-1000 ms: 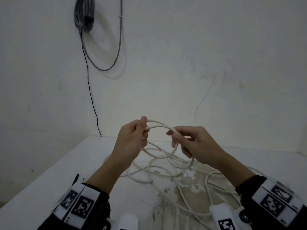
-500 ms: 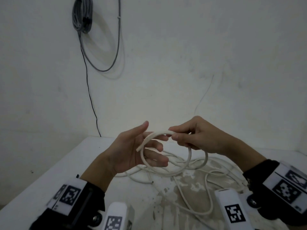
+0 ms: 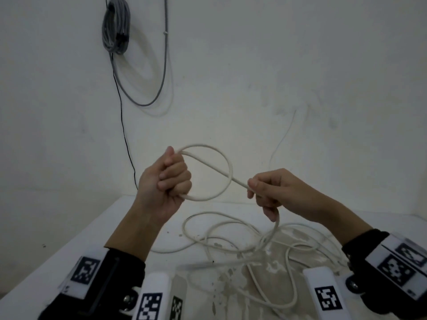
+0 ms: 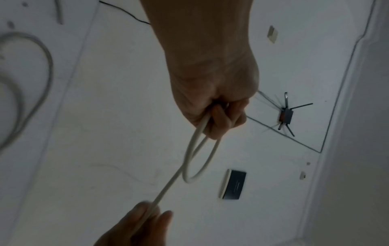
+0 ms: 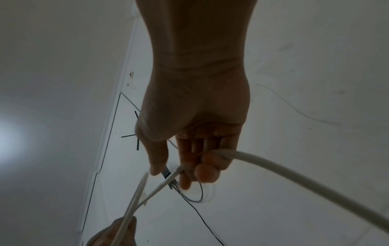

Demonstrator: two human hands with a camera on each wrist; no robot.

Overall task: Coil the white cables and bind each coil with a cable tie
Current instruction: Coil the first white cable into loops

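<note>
My left hand (image 3: 172,175) is a fist gripping one round loop of white cable (image 3: 227,168), held up above the table. The same loop (image 4: 202,159) hangs from that fist (image 4: 219,116) in the left wrist view. From the loop a straight run of cable crosses to my right hand (image 3: 265,192), whose curled fingers grip it; the cable (image 5: 294,173) leaves that hand (image 5: 195,168) toward the right. Below the right hand the cable drops into a loose tangle of white cable (image 3: 242,241) on the white table (image 3: 69,255). No cable tie is in sight.
A grey cable bundle (image 3: 115,24) hangs on the wall at upper left, with a thin black wire (image 3: 124,139) running down to the table's back edge. The table surface (image 3: 231,280) is chipped and stained near its front. Walls close the back and left.
My left hand went from open under the loop to a fist around it and rose. My right hand slid rightwards along the cable, drawing a straight run out from the loop.
</note>
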